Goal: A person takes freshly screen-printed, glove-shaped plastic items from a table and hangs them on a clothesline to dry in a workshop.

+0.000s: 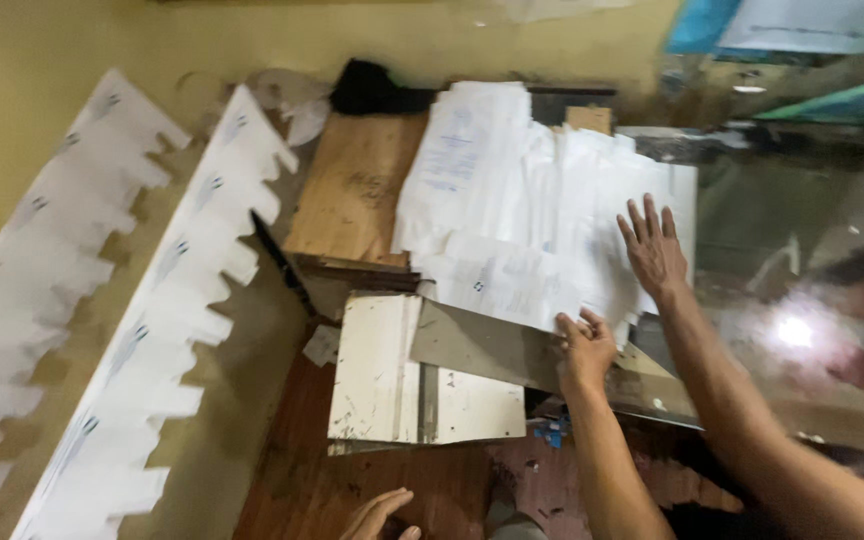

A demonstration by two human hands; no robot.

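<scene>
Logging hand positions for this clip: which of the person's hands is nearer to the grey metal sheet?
The left hand: its fingers rest at the grey metal sheet's upper right edge, gripping the papers there. The right hand lies flat, higher up on the white paper pile, away from the sheet.

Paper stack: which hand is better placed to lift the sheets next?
Probably left: the left hand grips the paper stack at its near edge; the right hand lies flat and open on top.
</scene>
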